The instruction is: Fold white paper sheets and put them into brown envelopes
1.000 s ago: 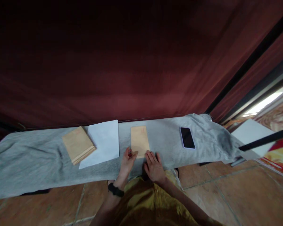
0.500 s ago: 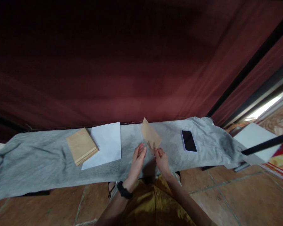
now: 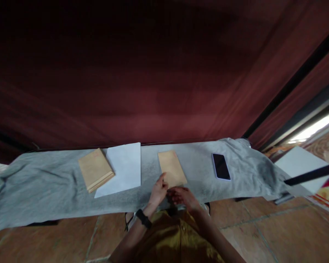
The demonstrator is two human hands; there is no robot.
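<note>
A brown paper envelope [image 3: 173,166] lies slightly turned on the grey cloth in front of me. My left hand [image 3: 159,190] pinches its near left corner, the thumb on top of the paper. Just at the near edge is my right hand [image 3: 182,197], its fingers loosely bent and apart, pointing left beneath that edge. Whether the right fingertips touch the paper is hard to make out. To the left, a stack of similar brown envelopes [image 3: 95,168] rests partly over white paper sheets [image 3: 124,170].
A phone with a pale purple case [image 3: 221,166] lies on the grey cloth [image 3: 49,186] to the right. Dark red fabric [image 3: 159,91] hangs behind the narrow surface. A black bar [image 3: 312,173] and a white panel [image 3: 301,164] stand at the far right.
The envelope was lifted and tilted by my right hand half a second ago; now it lies flatter, its face up. My left hand has taken hold of it, and my right hand has dropped nearer me.
</note>
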